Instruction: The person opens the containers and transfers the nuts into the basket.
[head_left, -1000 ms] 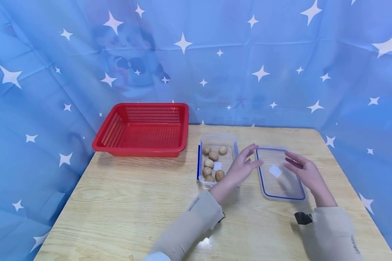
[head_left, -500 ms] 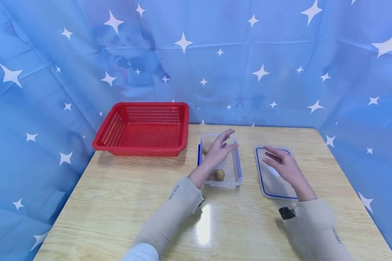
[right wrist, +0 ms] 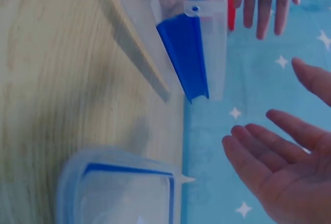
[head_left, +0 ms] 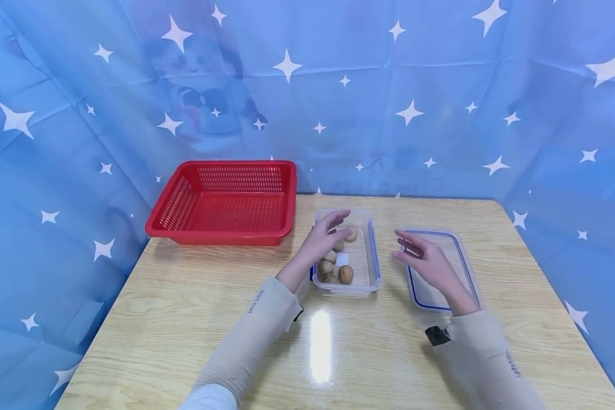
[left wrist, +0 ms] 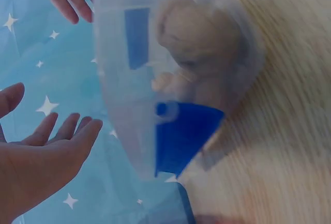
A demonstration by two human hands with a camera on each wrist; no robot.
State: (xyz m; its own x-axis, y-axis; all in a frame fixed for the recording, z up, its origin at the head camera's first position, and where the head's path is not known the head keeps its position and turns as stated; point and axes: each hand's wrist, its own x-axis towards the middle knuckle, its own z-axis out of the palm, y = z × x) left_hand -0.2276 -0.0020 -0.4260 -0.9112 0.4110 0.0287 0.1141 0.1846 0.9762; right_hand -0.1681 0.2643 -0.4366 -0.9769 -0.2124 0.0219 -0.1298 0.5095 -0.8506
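Right of centre, the right hand [head_left: 429,265], loosely spread and holding nothing, hovers near the lid [head_left: 456,256]. At centre, the left hand [head_left: 318,242], similarly spread and empty, overlaps the box [head_left: 348,288] of walnuts [head_left: 345,274]. Left lies the red basket [head_left: 212,234].

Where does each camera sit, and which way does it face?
Head: worn on the head, looking forward and down at the red basket, container and lid; left hand, right hand and sleeves show.
Left wrist: worn there, facing the container; left hand large, right hand beyond.
Right wrist: worn there, facing container and lid; right hand large, left hand beyond.
Both wrist views share the container.
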